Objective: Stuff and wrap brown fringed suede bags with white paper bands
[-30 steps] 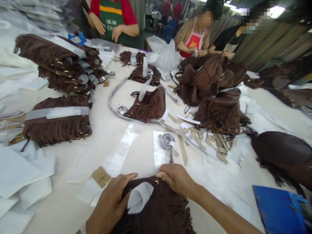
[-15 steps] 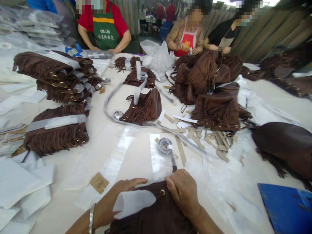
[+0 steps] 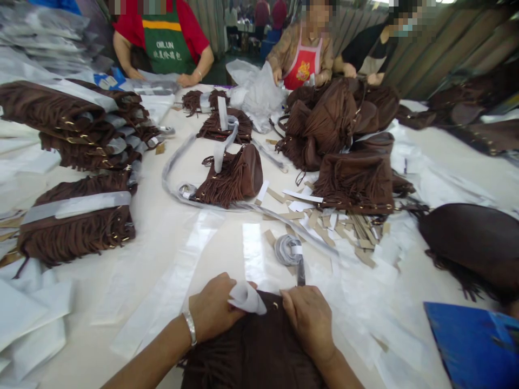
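Observation:
A dark brown fringed handbag [image 3: 271, 351] lies in front of me at the bottom of the view. My left hand [image 3: 213, 305], with a silver bracelet at the wrist, is closed at its upper left edge. A curled white translucent wrap [image 3: 248, 298] sits against those fingers; its lower end is hidden. My right hand [image 3: 308, 319] grips the bag's upper right edge, thumb towards the gold ring [image 3: 275, 306]. Just beyond lies a coiled strap [image 3: 288, 249] in clear plastic, its dark end running down to the right hand.
Stacked brown bags [image 3: 81, 119] stand at left, and a heap of fringed bags [image 3: 336, 124] at back right. Paper strips [image 3: 324, 227] lie scattered mid-table. A blue sheet [image 3: 466, 340] is at lower right. Co-workers [image 3: 166, 48] stand across the table.
My left hand has gone from stretched fingers to a closed grip at the bag's edge, and the white wrap has shifted upward. The brown card tag by my left arm no longer shows.

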### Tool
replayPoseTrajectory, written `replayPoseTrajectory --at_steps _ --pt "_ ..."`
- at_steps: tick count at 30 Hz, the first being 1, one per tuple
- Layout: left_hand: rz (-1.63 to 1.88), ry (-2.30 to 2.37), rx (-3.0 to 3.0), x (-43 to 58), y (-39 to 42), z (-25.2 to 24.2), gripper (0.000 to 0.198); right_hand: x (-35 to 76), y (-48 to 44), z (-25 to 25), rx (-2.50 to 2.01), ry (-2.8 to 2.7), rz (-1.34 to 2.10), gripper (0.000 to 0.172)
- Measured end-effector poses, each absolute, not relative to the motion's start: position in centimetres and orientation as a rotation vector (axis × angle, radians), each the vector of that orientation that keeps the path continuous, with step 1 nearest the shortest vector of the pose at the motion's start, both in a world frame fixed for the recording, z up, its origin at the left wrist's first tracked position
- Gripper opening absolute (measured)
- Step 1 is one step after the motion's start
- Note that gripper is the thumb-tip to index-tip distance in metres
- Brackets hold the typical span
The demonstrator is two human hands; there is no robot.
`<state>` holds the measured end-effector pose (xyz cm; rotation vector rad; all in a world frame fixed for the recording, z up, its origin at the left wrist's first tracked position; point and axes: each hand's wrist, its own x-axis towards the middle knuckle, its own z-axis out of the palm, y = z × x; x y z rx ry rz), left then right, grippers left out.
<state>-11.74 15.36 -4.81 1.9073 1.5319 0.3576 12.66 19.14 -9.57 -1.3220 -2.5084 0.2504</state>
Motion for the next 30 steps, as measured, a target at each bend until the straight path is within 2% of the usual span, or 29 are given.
replayPoseTrajectory --at_steps 7,12,15,21,25,28,30 --pt "0.225 1.547 2.092 -11.2 15.3 -5.1 0.039 12.5 18.4 -10.1 -1.297 -2.451 0.154 0.034" --pt "0.354 1.510 1.998 -11.9 14.9 -4.2 0.034 13.7 20.1 -7.0 -1.362 -2.213 0.523 0.021" --pt "0.498 1.358 1.741 -12.8 15.5 -3.7 0.031 14.5 23.3 -4.7 -1.528 -2.049 0.566 0.024" --pt "0.522 1.160 1.359 -12.8 18.8 -5.1 0.032 12.3 29.6 -5.0 -1.832 -2.353 0.597 0.031" --pt "0.380 1.067 1.310 -12.1 20.1 -6.0 0.035 11.0 30.7 -6.0 -1.936 -2.512 0.565 0.027" --pt "0.248 1.115 1.349 -12.1 20.3 -5.4 0.046 11.2 30.1 -5.1 -1.815 -2.533 0.536 0.022" --pt "0.203 1.111 1.408 -12.2 20.2 -4.6 0.045 11.5 29.4 -3.9 -1.611 -2.546 0.557 0.020"
